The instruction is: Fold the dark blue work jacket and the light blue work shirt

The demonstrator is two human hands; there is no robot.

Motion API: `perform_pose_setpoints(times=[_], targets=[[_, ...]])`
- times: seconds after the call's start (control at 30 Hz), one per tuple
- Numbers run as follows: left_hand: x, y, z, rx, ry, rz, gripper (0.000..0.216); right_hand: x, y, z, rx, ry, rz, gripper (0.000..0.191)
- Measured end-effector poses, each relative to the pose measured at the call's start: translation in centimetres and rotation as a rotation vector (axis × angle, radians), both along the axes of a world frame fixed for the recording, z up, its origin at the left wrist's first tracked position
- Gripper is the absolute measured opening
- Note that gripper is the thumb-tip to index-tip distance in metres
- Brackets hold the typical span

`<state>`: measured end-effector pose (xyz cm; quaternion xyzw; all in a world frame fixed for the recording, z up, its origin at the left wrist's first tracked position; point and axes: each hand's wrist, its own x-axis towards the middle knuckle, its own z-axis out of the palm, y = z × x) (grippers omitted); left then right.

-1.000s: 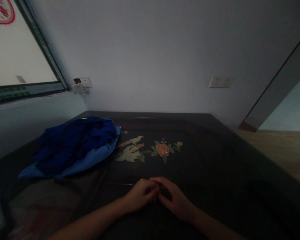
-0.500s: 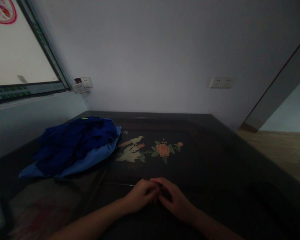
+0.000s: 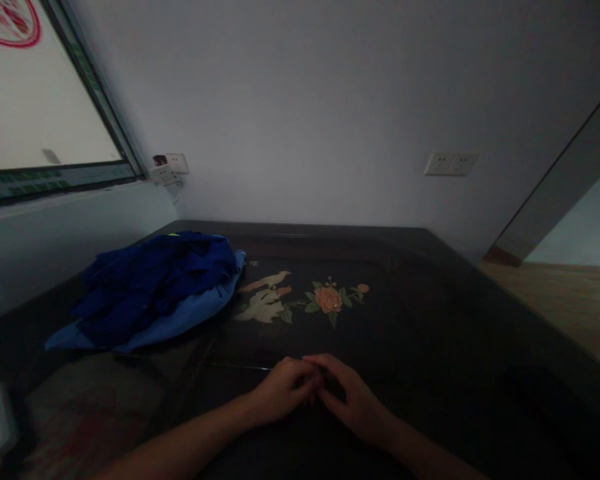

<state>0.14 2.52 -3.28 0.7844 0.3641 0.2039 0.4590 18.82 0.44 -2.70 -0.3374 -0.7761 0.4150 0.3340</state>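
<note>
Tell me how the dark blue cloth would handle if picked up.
The dark blue cloth would probably sag and flop, as it lies in loose, crumpled folds. It seems unlikely to roll, being slumped in a low heap. The lighter blue cloth beneath might come along, since the two touch.

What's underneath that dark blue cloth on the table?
Lighter blue fabric shows under the dark blue cloth, along its near edge, with the dark table below. Anything deeper beneath is covered from view.
</note>
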Motion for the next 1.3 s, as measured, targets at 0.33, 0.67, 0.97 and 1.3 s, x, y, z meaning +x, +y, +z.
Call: perform_pose_setpoints(times=[0.33, 0.67, 0.97, 1.3], targets=[[-0.02, 0.02, 0.26, 0.021, 0.015, -0.011, 0.032, -0.19, 0.0, 0.1, 0.009, -0.005, 0.011, 0.045], [0.04, -0.06, -0.05, -0.063, -0.079, 0.019, 0.032, -0.19, -0.01, 0.15, 0.05, -0.056, 0.006, 0.049], [0.09, -0.09, 0.09, -0.082, -0.093, 0.024, 0.034, -0.39, -0.16, -0.01, 0.067, -0.077, -0.019, 0.047], [0.16, -0.13, 0.2, -0.095, -0.093, 0.029, 0.03, -0.44, -0.15, -0.26, 0.056, -0.068, -0.031, 0.048]])
